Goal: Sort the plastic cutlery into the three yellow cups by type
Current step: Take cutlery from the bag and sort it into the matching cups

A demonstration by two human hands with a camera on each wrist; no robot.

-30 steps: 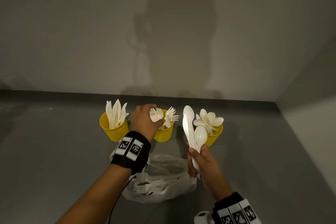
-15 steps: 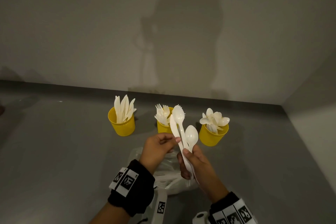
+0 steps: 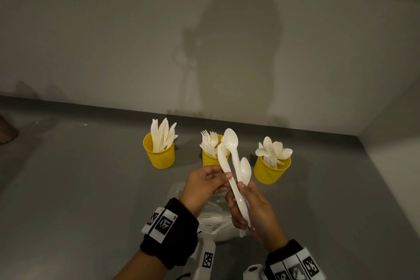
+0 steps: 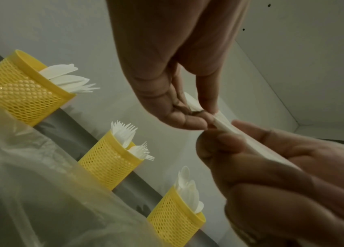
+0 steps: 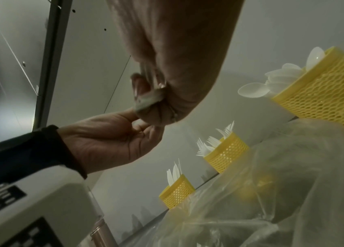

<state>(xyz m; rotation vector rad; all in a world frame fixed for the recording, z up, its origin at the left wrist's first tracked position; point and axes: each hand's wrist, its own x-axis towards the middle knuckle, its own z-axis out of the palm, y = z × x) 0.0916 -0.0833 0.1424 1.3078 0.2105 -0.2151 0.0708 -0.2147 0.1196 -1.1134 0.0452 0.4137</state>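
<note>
Three yellow mesh cups stand in a row by the back wall: the knife cup (image 3: 159, 157) on the left, the fork cup (image 3: 210, 160) in the middle, the spoon cup (image 3: 270, 171) on the right. My right hand (image 3: 241, 191) grips a bundle of white cutlery upright in front of the fork cup: a tall spoon (image 3: 230, 141), a shorter spoon (image 3: 245, 169) and a knife (image 3: 223, 162). My left hand (image 3: 225, 178) pinches that knife low on its blade. In the left wrist view the left hand (image 4: 196, 115) pinches the white piece beside the right hand (image 4: 272, 167).
A clear plastic bag (image 3: 218, 227) with more white cutlery lies on the grey table (image 3: 91, 188) under my hands. It fills the foreground as the bag (image 5: 272, 192) in the right wrist view. The back wall and a side wall (image 3: 391, 154) at the right close in the table.
My left hand has drawn back from the fork cup to the bundle and now pinches the knife. My right hand still holds the bundle, shifted a little left.
</note>
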